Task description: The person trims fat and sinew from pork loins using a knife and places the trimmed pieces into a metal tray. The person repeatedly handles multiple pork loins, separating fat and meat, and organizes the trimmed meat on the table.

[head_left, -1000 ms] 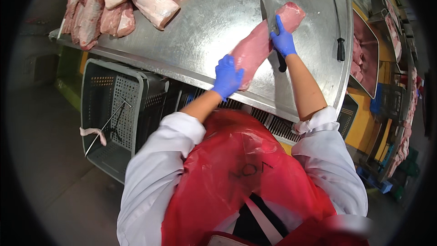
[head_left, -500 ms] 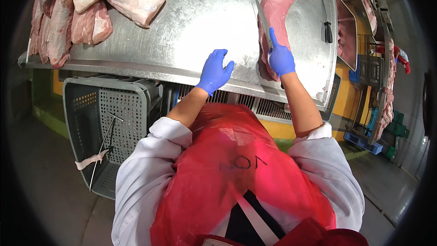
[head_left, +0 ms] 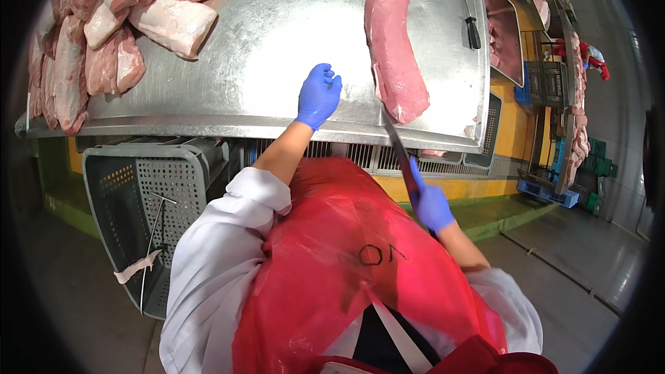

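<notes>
A long trimmed piece of pink meat (head_left: 396, 48), like a pork loin, lies lengthwise on the steel table (head_left: 277, 34). My right hand (head_left: 433, 206), blue-gloved, is wrapped round the handle of a knife (head_left: 400, 152), index finger stretched along it. It hangs below the table's near edge, the blade pointing up toward the meat's near end. Over the table, left of the meat and apart from it, my left hand (head_left: 319, 97) is empty, its fingers loosely curled and the thumb apart.
Several meat pieces (head_left: 104, 34) are heaped at the table's left. A black-handled rod (head_left: 472, 31) lies at the right. Below the left edge stands a grey perforated crate (head_left: 170, 187) with a T-handled hook (head_left: 154, 235). A bin (head_left: 509, 41) holding meat is beyond the right edge.
My right hand has drawn the knife back from along the meat to below the table edge. The left hand's fingers have curled a little more. The view has shifted slightly right.
</notes>
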A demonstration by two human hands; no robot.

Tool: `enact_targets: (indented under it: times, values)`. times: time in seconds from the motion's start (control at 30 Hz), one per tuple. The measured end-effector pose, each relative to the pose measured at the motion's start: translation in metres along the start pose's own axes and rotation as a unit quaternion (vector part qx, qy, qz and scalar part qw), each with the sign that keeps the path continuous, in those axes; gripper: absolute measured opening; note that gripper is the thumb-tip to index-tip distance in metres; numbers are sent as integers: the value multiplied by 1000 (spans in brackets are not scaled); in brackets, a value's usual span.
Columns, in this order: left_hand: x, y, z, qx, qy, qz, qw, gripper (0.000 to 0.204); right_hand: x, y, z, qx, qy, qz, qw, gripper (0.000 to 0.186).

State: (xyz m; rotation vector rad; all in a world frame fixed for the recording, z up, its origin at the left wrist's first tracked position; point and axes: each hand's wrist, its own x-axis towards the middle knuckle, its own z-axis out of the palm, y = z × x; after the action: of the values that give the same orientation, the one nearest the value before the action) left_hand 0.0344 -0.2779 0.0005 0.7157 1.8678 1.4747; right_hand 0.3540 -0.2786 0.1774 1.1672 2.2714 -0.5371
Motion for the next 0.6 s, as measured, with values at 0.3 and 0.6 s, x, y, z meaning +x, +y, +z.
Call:
enact_targets:
  times: [0.3, 0.6]
  values:
    - [39, 58, 110, 241, -88, -104, 961, 36, 27, 49, -60, 301, 202, 62, 930, 72]
    - [38, -7, 85, 18, -89, -88, 992, 25, 177, -1, -46, 148, 243, -143, 948, 72]
